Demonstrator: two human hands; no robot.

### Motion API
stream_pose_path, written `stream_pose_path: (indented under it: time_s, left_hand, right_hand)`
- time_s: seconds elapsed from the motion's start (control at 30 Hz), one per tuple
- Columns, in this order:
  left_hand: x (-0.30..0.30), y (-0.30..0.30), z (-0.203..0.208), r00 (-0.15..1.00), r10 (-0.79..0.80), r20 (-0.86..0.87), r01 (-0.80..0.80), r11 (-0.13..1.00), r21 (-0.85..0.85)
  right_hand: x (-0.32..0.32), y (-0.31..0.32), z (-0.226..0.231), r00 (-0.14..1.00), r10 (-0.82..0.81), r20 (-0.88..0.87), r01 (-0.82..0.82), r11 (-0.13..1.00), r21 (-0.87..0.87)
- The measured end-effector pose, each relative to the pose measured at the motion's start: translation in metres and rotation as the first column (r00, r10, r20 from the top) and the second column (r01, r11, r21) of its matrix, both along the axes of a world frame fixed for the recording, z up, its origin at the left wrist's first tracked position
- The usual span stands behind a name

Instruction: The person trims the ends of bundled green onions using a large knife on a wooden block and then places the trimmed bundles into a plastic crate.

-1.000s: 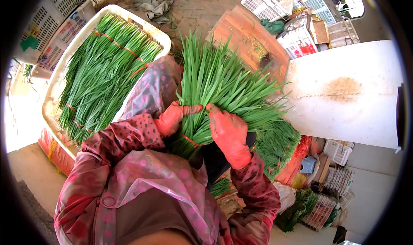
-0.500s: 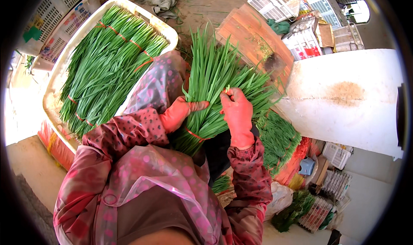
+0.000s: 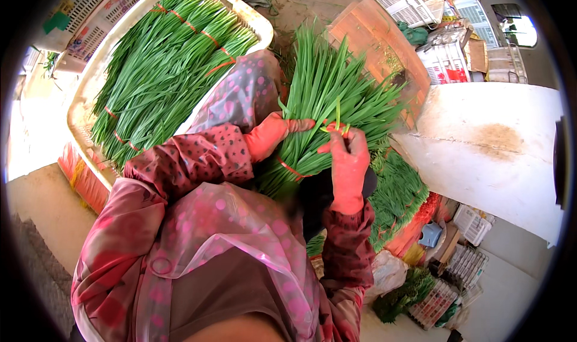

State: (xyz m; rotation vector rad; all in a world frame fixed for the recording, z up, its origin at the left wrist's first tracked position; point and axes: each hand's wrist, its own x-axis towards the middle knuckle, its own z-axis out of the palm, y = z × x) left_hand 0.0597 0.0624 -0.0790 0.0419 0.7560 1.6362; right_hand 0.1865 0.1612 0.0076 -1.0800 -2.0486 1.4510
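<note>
A big bunch of garlic chives rests across my lap, its leaf tips fanned out away from me. A red band circles it nearer its base. My left hand, in a red-orange glove, grips the bunch from the left, with a finger laid across the leaves. My right hand, gloved alike, is closed just right of the leaves. Between its thumb and fingers it pinches a few yellowish leaves that stick up. The base of the bunch is partly hidden by shadow and my apron.
Banded chive bunches fill a cream plastic tray at my left. More chives lie on red sacking at my right. Ahead stand a reddish wooden board and a white panel. Plastic crates are stacked at the far right.
My right hand has drawn slightly back from the bunch, and longer yellowish leaves now show in its pinch. My left hand keeps its hold. The whole view has shifted a little.
</note>
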Motion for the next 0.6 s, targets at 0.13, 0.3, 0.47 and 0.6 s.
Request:
stream_pose_path:
  time_s: [0.13, 0.3, 0.47, 0.6]
  left_hand:
    - [0.000, 0.001, -0.002, 1.000, 0.012, 0.007, -0.012, 1.000, 0.005]
    - [-0.018, -0.008, 0.005, 0.985, 0.067, 0.156, -0.050, 0.993, -0.111]
    - [-0.016, -0.005, 0.008, 0.968, 0.064, 0.244, -0.029, 0.989, -0.145]
    - [-0.013, -0.007, 0.006, 0.991, 0.053, 0.126, -0.035, 0.990, -0.140]
  right_hand:
    - [0.020, -0.003, 0.009, 0.993, 0.079, -0.087, -0.108, 0.900, -0.422]
    - [0.105, -0.002, 0.040, 0.826, 0.556, 0.092, -0.366, 0.653, -0.663]
    - [0.129, -0.010, 0.024, 0.796, 0.179, 0.578, 0.034, 0.940, -0.339]
    - [0.066, -0.032, 0.024, 0.985, -0.083, 0.149, 0.085, 0.996, -0.007]
